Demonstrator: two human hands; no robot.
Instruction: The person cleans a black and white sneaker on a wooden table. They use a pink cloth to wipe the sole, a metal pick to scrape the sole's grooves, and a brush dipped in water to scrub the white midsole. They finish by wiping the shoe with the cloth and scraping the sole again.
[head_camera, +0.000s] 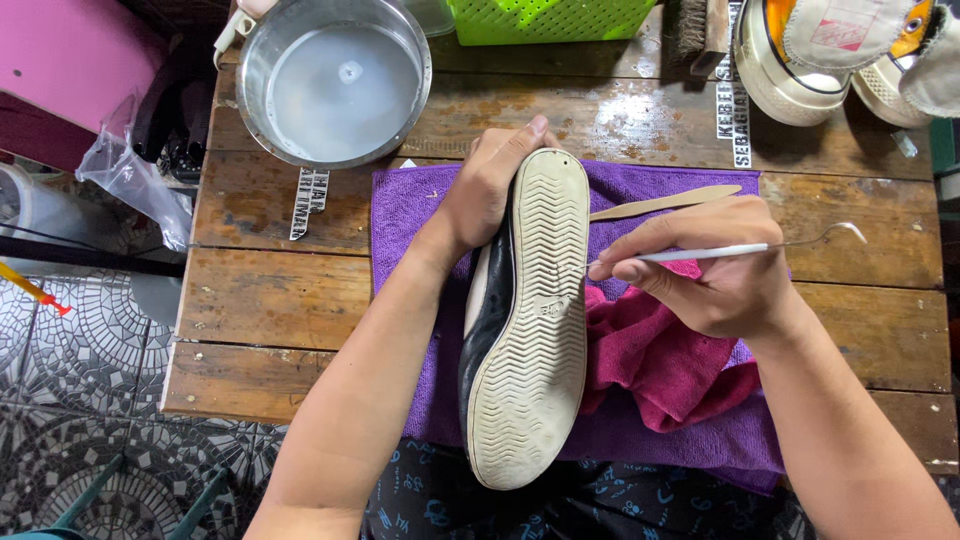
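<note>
White-soled shoe (527, 320) sole-up on purple towel (400, 215) | left hand (490, 190) grips its toe | right hand (715, 270) pinches metal pick (735, 250) at sole

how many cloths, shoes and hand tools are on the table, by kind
cloths: 2, purple towel and magenta rag
shoes: 3, black shoe in left hand, two sneakers at far right
hand tools: 3, metal pick in right hand, wooden stick, brush
total: 8

My left hand (490, 190) grips the upturned black shoe (525, 320); my right hand (715, 265) sets a thin metal pick (720, 252) against its pale sole above the purple cloth (410, 210).
</note>
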